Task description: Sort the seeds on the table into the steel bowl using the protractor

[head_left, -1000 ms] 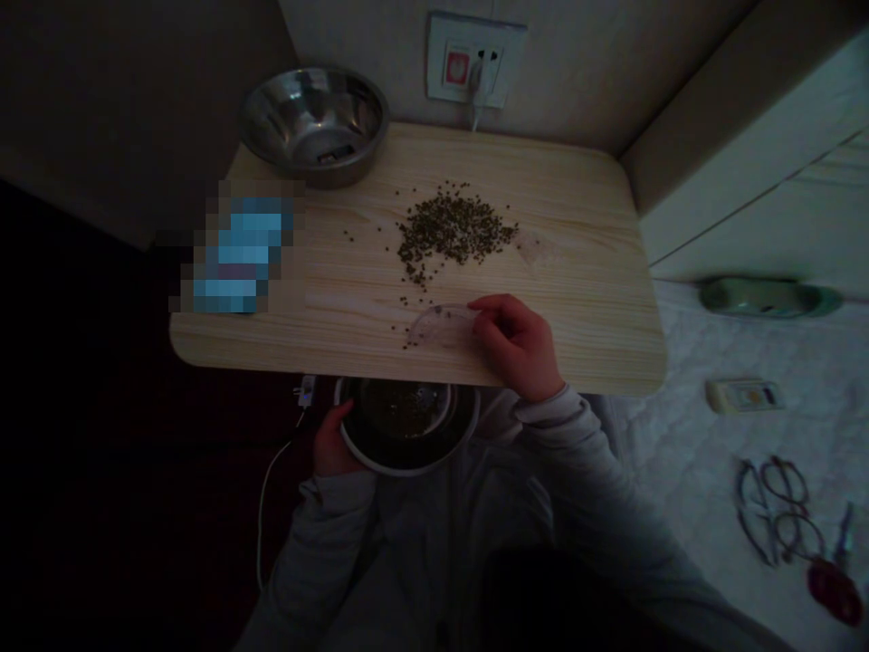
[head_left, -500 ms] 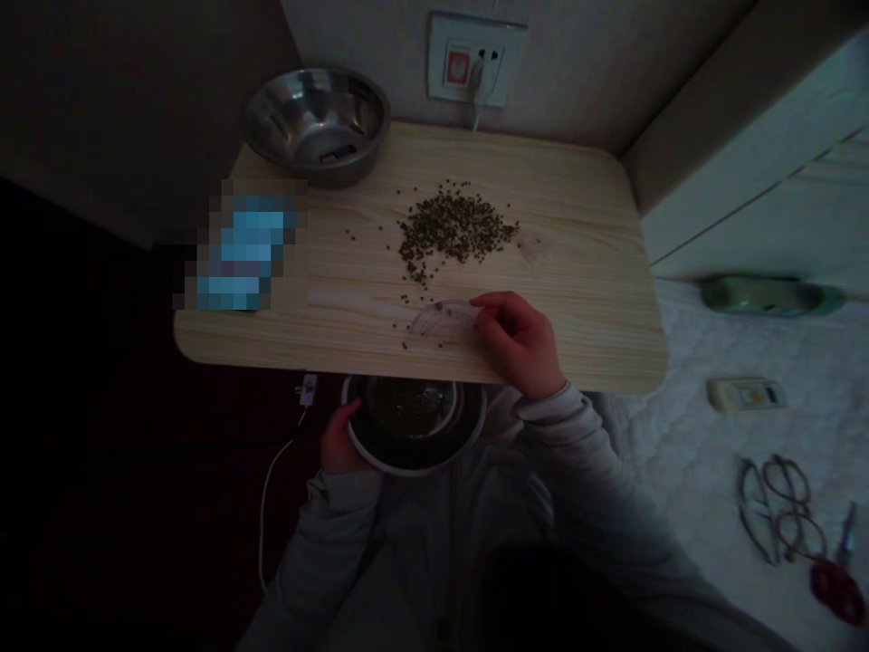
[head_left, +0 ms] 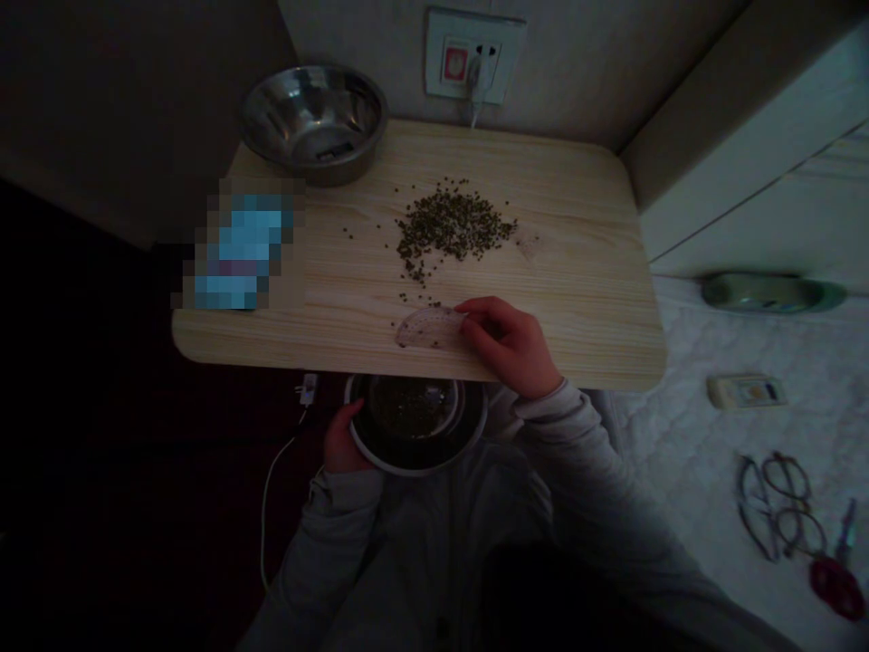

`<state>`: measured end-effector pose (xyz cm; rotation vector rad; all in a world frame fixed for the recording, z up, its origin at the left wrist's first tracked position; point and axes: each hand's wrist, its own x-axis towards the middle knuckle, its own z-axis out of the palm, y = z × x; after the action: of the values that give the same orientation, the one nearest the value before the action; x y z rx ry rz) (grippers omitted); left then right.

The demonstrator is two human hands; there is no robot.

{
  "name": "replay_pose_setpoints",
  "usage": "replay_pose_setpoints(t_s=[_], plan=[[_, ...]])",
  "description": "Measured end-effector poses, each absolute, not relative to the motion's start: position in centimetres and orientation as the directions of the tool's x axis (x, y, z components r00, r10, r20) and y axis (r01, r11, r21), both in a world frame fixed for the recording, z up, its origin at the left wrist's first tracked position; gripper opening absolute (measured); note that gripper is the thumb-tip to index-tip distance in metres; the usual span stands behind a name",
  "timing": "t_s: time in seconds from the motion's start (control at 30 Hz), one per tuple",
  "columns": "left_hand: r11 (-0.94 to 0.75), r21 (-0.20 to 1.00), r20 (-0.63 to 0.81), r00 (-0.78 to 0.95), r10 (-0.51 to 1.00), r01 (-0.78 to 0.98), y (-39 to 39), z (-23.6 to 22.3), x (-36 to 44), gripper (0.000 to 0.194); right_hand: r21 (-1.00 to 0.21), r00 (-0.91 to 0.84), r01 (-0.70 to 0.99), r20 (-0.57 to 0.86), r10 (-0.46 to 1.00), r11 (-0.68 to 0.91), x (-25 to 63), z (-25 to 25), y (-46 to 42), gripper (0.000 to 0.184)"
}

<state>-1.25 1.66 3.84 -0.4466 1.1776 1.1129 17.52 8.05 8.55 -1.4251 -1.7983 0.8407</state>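
Observation:
My right hand [head_left: 512, 344] pinches the right end of a clear semicircular protractor [head_left: 431, 328], which lies low over the table near its front edge. A few small dark green beans show at the protractor. Beyond it spreads a loose heap of beans, apparently mung beans [head_left: 458, 222], with stray ones to the left and front. Just below the table edge, my left hand [head_left: 345, 441] grips the left side of a dark bowl [head_left: 417, 457] with a pale rim. Its far side is hidden under the table edge, and its contents are too dark to make out.
A steel bowl [head_left: 312, 127] stands at the table's back left. A blurred-out, bluish-lit object [head_left: 244, 254] lies in front of it. The wooden table [head_left: 584, 217] meets a wall with a socket [head_left: 475, 59]. On the white bedding at right are a green object [head_left: 770, 292] and a remote-like device [head_left: 745, 392].
My right hand has shifted slightly left with the protractor, to where stray beans lay near the front edge. My left hand and the dark bowl moved a little right.

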Motion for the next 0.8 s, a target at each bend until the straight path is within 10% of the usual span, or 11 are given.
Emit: replay_pose_setpoints(t_s=[0.47, 0.8], plan=[[0.432, 0.24, -0.903, -0.037, 0.427, -0.869, 1.7, 4.0, -1.1, 0.029, -0.84, -0.368, 0.472, 0.087, 0.926, 0.267, 17.7, 8.9, 8.1, 0.019], [0.446, 0.264, -0.871, -0.013, 0.49, -0.855, 1.3, 3.3, -1.4, 0.027, -0.92, 0.091, 0.386, 0.102, 0.991, 0.059, 19.8, 8.0, 7.0, 0.016]])
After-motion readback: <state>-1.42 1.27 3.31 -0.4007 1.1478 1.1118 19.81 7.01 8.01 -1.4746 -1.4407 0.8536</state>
